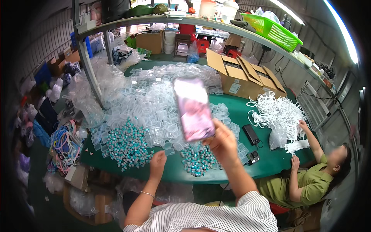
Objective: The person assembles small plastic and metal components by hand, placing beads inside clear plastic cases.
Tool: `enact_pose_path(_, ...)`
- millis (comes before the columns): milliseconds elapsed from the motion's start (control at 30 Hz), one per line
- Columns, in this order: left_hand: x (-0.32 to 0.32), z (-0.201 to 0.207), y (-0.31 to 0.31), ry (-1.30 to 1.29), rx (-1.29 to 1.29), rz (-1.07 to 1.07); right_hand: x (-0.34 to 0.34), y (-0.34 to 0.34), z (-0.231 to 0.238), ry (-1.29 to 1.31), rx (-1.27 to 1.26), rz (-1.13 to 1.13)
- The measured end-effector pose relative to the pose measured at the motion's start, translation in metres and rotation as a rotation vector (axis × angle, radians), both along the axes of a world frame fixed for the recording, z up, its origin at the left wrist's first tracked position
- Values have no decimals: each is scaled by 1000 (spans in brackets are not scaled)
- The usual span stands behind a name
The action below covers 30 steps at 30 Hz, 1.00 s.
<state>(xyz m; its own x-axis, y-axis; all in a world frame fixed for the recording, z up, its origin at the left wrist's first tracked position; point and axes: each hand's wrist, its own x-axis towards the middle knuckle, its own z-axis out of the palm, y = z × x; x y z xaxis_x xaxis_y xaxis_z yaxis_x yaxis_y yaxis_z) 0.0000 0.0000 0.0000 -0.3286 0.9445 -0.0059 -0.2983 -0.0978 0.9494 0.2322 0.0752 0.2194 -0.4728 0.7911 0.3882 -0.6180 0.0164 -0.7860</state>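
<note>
A smartphone (193, 110) with a bright, pinkish screen is raised over the table, its lower end gripped by my right hand (224, 141). Motion blurs the screen's details. My left hand (157, 162) is closed low over the table's front; whatever its fingers hold, if anything, is hidden. Just beside its fingertips is a small clear plastic box (169, 151). To its left spreads a heap of small teal-and-grey pieces (129, 143), and a smaller pile of the same pieces (198, 159) lies between my hands. Behind them is a wide heap of clear plastic boxes (150, 94).
On the green table (235, 102) stand an open cardboard box (241, 83), white cords (276, 110) and a black power bank (251, 134). A co-worker (309, 179) in green sits at the right, hands at the cords. A shelf (185, 20) with a green basket (272, 31) crosses above.
</note>
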Motion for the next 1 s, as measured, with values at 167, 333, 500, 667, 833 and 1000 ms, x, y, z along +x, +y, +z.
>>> enact_pose_path(167,4,-64,-5,1135,55,114,47,92,88,31,279,-136)
enact_pose_path(333,6,-75,4,1302,61,173,67,182,158,16,344,-254)
enact_pose_path(500,10,-73,5,1333,-6,237,78,260,214,-54,58,-457)
enact_pose_path(667,11,-68,10,1350,-50,183,68,318,242,-84,-98,-581)
enact_pose_path(833,10,-64,11,1374,-75,162,53,352,259,-13,-146,-513)
enact_pose_path(1000,11,-64,6,1400,-96,164,45,389,249,-197,-67,-613)
